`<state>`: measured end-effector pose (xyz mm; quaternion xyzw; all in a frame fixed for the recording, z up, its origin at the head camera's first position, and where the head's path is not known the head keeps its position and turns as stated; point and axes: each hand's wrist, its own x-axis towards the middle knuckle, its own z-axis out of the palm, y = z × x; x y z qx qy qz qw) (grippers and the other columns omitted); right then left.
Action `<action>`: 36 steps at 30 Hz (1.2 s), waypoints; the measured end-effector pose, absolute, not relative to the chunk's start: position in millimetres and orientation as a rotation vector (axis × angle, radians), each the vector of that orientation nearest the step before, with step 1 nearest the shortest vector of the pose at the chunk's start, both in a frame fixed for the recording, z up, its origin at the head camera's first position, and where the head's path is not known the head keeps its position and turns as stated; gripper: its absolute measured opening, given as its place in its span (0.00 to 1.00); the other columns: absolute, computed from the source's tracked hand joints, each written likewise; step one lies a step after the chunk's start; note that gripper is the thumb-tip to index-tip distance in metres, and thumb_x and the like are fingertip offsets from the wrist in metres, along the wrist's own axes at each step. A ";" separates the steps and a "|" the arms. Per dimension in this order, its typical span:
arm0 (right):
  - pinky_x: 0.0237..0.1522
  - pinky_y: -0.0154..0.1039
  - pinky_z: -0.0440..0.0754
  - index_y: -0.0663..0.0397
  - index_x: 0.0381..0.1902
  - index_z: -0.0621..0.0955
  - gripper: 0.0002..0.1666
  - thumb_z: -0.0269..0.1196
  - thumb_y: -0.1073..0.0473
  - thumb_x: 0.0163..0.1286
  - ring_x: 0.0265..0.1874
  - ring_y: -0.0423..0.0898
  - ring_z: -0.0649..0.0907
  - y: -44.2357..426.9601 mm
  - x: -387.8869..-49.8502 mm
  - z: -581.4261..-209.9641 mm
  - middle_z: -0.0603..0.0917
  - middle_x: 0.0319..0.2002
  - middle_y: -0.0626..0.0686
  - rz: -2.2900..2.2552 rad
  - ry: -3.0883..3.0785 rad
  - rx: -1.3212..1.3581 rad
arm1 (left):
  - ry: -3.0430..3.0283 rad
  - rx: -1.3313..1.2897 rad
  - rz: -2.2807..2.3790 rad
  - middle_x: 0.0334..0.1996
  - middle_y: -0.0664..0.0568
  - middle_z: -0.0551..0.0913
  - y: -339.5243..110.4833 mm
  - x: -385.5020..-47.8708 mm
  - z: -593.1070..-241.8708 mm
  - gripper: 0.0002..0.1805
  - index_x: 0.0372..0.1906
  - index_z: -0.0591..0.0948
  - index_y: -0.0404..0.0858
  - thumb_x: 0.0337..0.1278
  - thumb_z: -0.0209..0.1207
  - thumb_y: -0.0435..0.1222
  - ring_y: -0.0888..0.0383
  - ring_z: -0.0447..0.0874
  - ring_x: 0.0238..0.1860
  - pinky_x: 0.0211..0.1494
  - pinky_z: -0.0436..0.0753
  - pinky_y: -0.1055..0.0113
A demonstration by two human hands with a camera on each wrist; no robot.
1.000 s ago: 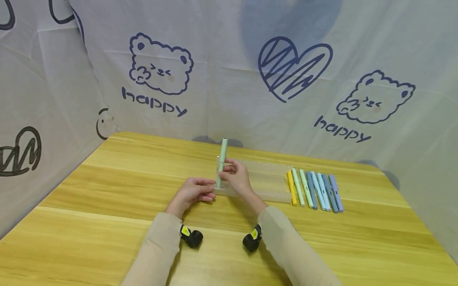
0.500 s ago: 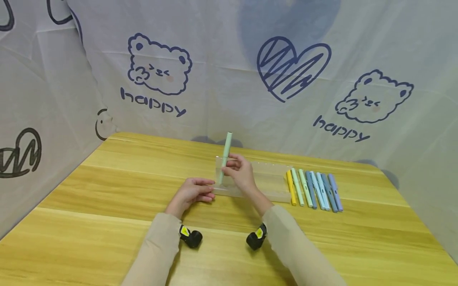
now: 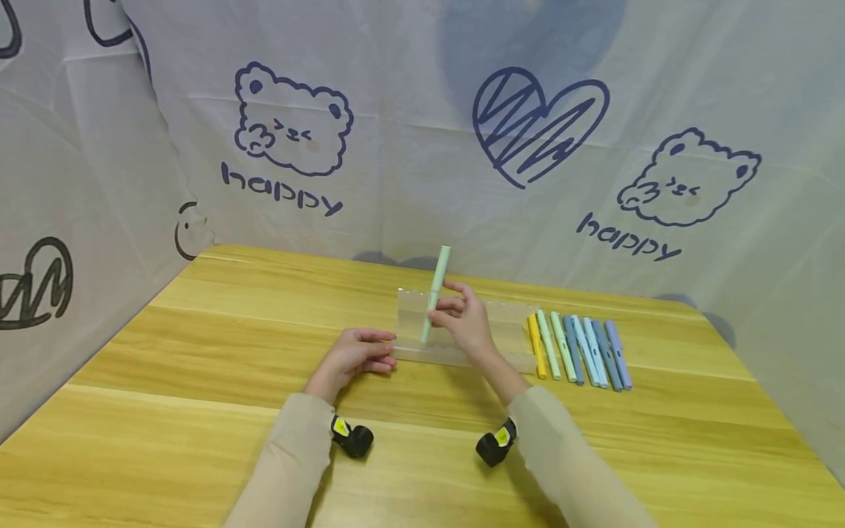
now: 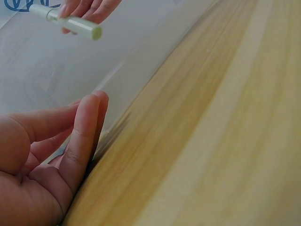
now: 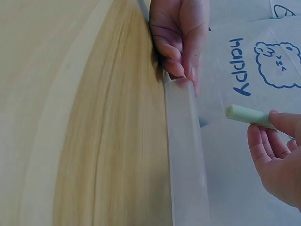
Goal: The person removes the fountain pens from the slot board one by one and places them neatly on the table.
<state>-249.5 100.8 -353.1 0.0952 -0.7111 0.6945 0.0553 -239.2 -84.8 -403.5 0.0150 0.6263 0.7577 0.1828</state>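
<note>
My right hand pinches a light green pen between thumb and fingers. The pen leans slightly to the right, above the left part of a translucent plastic pen stand. In the right wrist view, the pen's lower end is apart from the stand's front lip. My left hand holds the stand's left end with its fingertips. The left wrist view shows these fingers close up at the stand's edge, where their exact contact is partly hidden.
Right of the stand lies a row of pens: a yellow one, several green and blue ones, and a purple one. A printed cloth hangs behind the wooden table.
My right hand has lifted the green pen slightly from the stand's left end and shifted it to the right, tilting it more. The left hand has stayed at the stand's end.
</note>
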 end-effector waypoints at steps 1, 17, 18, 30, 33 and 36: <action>0.30 0.35 0.83 0.70 0.55 0.66 0.31 0.59 0.81 0.52 0.23 0.39 0.79 103.3 -249.2 -352.5 0.81 0.29 0.61 2.110 -2.156 0.287 | 1.766 0.038 2.138 0.23 0.46 0.80 -84.9 -239.3 -403.6 0.19 0.53 0.66 0.17 0.56 0.49 0.21 0.59 0.80 0.21 0.29 0.83 0.70; 0.32 0.35 0.83 0.65 0.60 0.63 0.34 0.58 0.78 0.56 0.25 0.39 0.80 149.2 -244.2 -345.0 0.80 0.27 0.48 2.132 -2.145 0.290 | 1.754 0.042 2.147 0.23 0.46 0.80 -85.5 -239.8 -405.6 0.19 0.53 0.66 0.17 0.56 0.49 0.20 0.59 0.80 0.21 0.29 0.83 0.70; 0.32 0.35 0.83 0.65 0.60 0.63 0.33 0.58 0.78 0.56 0.25 0.39 0.80 151.7 -243.2 -343.7 0.80 0.26 0.47 2.128 -2.151 0.288 | 1.752 0.042 2.148 0.23 0.46 0.80 -85.6 -239.8 -405.8 0.19 0.53 0.66 0.17 0.56 0.49 0.20 0.59 0.80 0.21 0.29 0.83 0.70; 0.30 0.33 0.83 0.69 0.57 0.61 0.32 0.57 0.80 0.55 0.24 0.38 0.80 179.4 -233.7 -335.4 0.79 0.25 0.45 2.077 -2.207 0.272 | 1.751 0.039 2.151 0.22 0.47 0.80 -85.0 -240.4 -405.7 0.19 0.54 0.66 0.17 0.56 0.49 0.20 0.59 0.81 0.21 0.29 0.83 0.70; 0.31 0.33 0.82 0.69 0.58 0.61 0.32 0.57 0.79 0.55 0.25 0.37 0.80 184.6 -232.7 -334.5 0.79 0.25 0.44 2.060 -2.226 0.256 | 1.750 0.042 2.151 0.22 0.47 0.80 -84.9 -240.4 -405.6 0.19 0.54 0.66 0.17 0.56 0.49 0.20 0.60 0.81 0.21 0.29 0.83 0.71; 0.32 0.33 0.83 0.69 0.58 0.61 0.32 0.58 0.79 0.55 0.25 0.38 0.80 189.6 -231.1 -333.7 0.79 0.26 0.45 2.038 -2.233 0.246 | 1.754 0.044 2.148 0.23 0.47 0.80 -85.0 -240.3 -405.4 0.19 0.54 0.66 0.17 0.57 0.48 0.20 0.59 0.81 0.21 0.29 0.83 0.70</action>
